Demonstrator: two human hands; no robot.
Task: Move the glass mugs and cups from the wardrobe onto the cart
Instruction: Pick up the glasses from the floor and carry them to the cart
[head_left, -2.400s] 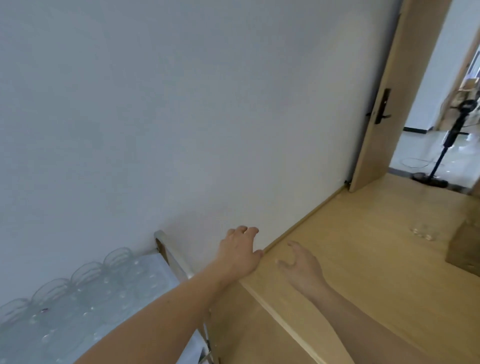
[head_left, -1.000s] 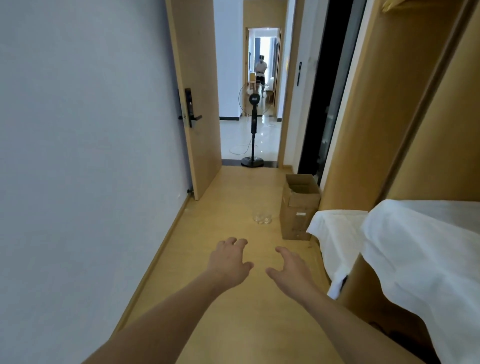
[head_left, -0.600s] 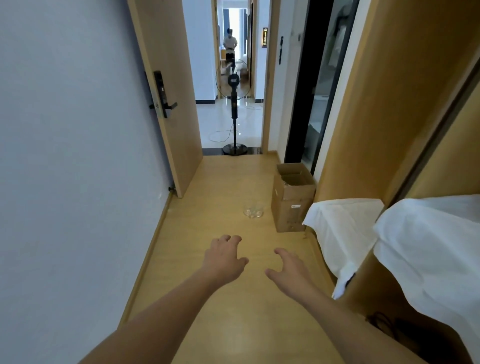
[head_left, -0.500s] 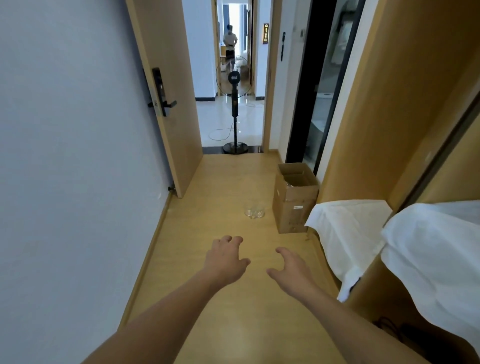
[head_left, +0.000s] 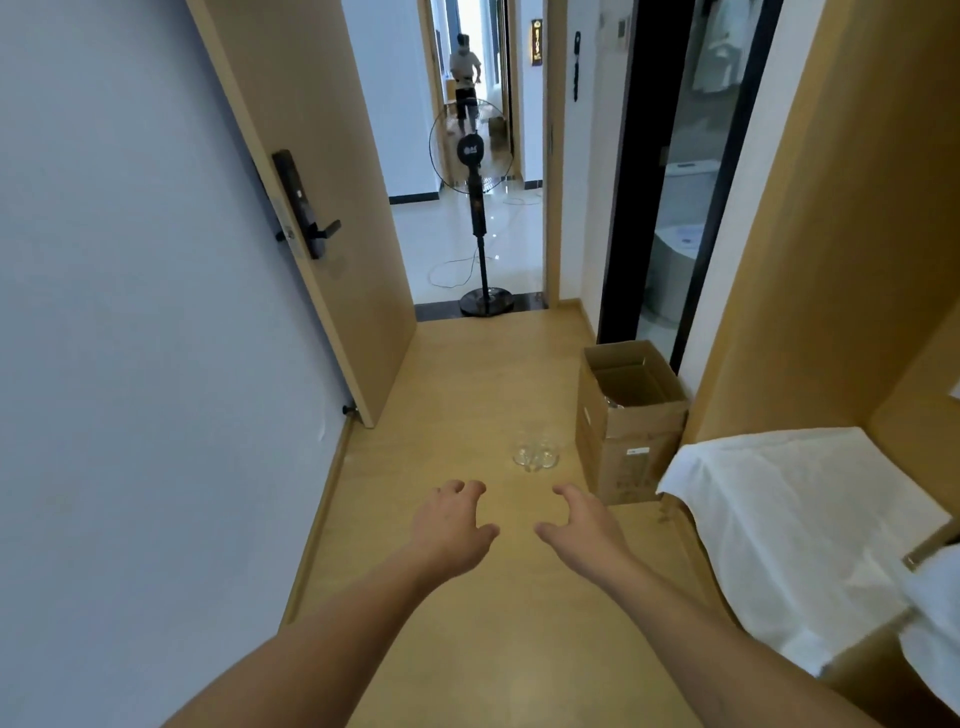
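From the head view, both bare forearms reach forward over a smooth, pale wooden floor. The left hand and the right hand hang side by side, apart, fingers spread wide and loosely bent, holding nothing. Ahead of them, a small cluster of clear glass cups stands on the floor, rounded and see-through, just beside an open brown cardboard box of plain corrugated board; how many cups there are cannot be told. Right of the box, a crinkled white cloth drapes over the tan wooden wardrobe, hiding what lies under it. A matte grey-white wall runs along the left, ending at an open wooden door with a black lever lock. In the doorway stands a black pedestal fan on a round base, partly blocking the tiled, glossy corridor, where another person stands far off. A dark-framed glass panel rises behind the box
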